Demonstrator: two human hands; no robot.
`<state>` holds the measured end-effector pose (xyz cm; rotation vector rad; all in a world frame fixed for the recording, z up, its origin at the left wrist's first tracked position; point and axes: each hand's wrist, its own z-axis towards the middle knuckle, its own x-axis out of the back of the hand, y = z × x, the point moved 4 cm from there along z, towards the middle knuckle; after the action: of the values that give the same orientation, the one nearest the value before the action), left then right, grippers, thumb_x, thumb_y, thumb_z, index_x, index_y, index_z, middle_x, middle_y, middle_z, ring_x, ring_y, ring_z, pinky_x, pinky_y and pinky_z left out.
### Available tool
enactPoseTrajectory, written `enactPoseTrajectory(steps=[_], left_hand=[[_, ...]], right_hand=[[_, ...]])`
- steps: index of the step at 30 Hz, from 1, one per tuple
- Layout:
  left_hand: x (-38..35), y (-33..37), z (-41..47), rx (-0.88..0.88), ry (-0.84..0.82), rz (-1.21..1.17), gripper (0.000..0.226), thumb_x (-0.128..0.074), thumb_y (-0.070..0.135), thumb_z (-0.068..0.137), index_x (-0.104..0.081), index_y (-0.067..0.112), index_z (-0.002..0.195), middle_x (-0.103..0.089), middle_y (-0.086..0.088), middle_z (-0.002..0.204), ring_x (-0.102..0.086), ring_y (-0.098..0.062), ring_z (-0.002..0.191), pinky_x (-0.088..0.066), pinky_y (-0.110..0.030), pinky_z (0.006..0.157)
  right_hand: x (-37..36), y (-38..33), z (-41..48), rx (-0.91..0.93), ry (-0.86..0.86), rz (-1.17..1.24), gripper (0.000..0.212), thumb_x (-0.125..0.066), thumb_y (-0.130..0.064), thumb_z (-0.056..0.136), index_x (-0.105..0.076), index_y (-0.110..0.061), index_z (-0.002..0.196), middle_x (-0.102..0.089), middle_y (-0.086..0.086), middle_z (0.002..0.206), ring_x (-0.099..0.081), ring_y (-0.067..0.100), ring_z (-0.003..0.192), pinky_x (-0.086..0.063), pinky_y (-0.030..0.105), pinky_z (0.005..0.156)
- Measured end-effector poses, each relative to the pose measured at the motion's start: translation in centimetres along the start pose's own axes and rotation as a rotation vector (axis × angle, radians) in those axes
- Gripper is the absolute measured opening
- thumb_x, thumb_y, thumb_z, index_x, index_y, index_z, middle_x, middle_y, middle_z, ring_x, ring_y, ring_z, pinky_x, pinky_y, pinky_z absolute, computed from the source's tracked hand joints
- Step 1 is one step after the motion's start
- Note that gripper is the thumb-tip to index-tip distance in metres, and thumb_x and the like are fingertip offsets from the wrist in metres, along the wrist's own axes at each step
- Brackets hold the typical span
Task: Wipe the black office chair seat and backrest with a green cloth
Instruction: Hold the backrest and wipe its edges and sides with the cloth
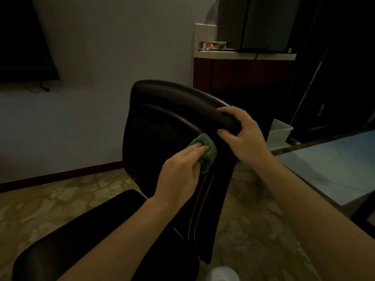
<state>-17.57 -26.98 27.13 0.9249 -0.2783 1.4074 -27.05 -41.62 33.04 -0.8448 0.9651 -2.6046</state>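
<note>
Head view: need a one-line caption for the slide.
Left hand presses the green cloth against the backrest while the right hand grips its top edge.

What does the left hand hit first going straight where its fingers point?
Likely the thumb of the right hand, which grips the backrest top roll just beyond the green cloth under the left hand; depth unclear.
</note>
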Motion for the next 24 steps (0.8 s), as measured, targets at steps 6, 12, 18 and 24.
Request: enactPoseTrajectory(steps=[6, 12, 18, 24], left_hand=[[-2.5, 0.3, -1.1, -0.072, 0.027, 0.057, 0.039, -0.060, 0.006, 0.094, -0.064, 0.017, 0.131, -0.059, -0.006, 0.139, -0.054, -0.023, 0.130, -0.037, -0.029, 0.112], [-3.7, -1.2, -2.6, -0.112, 0.080, 0.097, 0.035, -0.048, 0.017, 0.097, -0.068, 0.018, 0.126, -0.062, -0.005, 0.135, -0.055, -0.023, 0.129, -0.042, -0.034, 0.110], [-3.1, -2.1, -3.7, -0.086, 0.066, 0.060, 0.033, -0.055, 0.011, 0.095, -0.068, 0.017, 0.125, -0.063, -0.006, 0.134, -0.059, -0.022, 0.125, -0.044, -0.032, 0.108], [-0.4, -1.9, -0.4, -0.049, 0.042, 0.003, 0.037, -0.057, 0.000, 0.094, -0.068, 0.014, 0.126, -0.063, -0.008, 0.134, -0.061, -0.023, 0.121, -0.048, -0.035, 0.106]], right_hand=[[-0.8, 0.0, -2.0, -0.020, 0.065, 0.071, 0.059, -0.068, -0.018, 0.090, -0.043, -0.039, 0.139, -0.044, -0.030, 0.120, -0.051, -0.004, 0.113, -0.054, 0.033, 0.094], [-2.4, 1.2, -4.6, -0.106, 0.151, 0.222, 0.103, -0.074, -0.015, 0.086, -0.003, -0.047, 0.154, -0.033, -0.036, 0.135, -0.040, -0.015, 0.126, -0.040, 0.023, 0.109], [-2.6, 2.9, -5.9, -0.204, 0.087, 0.260, 0.057, -0.077, -0.020, 0.084, -0.052, -0.022, 0.135, -0.064, -0.019, 0.116, -0.060, -0.007, 0.107, -0.053, 0.028, 0.096], [-2.3, 3.2, -4.5, -0.299, 0.026, 0.299, 0.031, -0.075, -0.033, 0.084, -0.067, -0.024, 0.112, -0.073, -0.005, 0.104, -0.070, 0.011, 0.097, -0.057, 0.044, 0.089]])
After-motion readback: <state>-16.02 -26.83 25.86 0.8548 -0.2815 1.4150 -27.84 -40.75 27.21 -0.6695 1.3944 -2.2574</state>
